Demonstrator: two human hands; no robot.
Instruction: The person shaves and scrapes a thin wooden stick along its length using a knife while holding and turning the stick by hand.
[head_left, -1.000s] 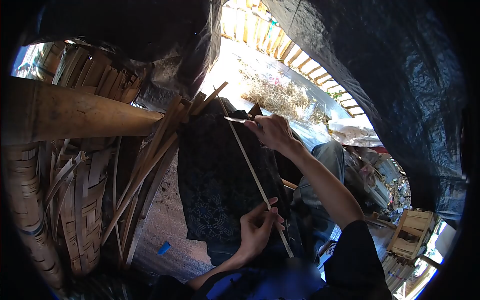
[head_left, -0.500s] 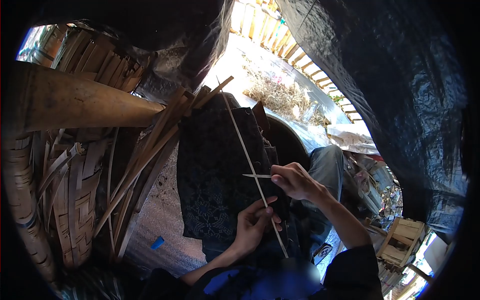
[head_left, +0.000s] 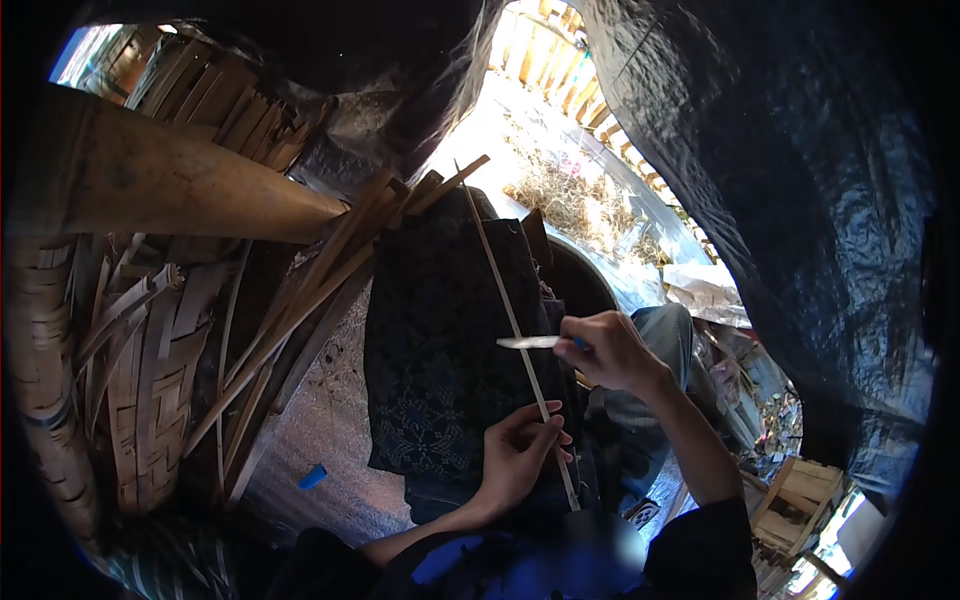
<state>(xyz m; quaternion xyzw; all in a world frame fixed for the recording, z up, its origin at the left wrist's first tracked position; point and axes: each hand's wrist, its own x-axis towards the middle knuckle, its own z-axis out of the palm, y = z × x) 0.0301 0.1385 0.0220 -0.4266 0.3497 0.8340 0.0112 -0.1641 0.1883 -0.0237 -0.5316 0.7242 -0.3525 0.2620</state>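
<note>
A long thin bamboo strip (head_left: 498,275) runs slantwise over a dark patterned cloth (head_left: 425,330) spread across my lap. My left hand (head_left: 517,450) pinches the strip near its lower end, thumb against fingers. In my right hand (head_left: 612,352) is a knife (head_left: 530,342) with a pale blade and a bit of blue at the handle. The blade lies crosswise at the strip, above my left hand; whether it touches the strip I cannot tell. My fingers hide most of the handle.
A thick bamboo pole (head_left: 200,175) juts in from the left. Below it lean several split bamboo strips (head_left: 300,310) and a woven bamboo panel (head_left: 150,400). Dark plastic sheeting (head_left: 780,180) hangs at right. A blue scrap (head_left: 313,476) lies on the floor; a wooden crate (head_left: 797,505) stands lower right.
The knife has turned so its blade shows broader, and my right hand has shifted slightly right and up. My left hand still grips the strip. The whole view has moved a little.
</note>
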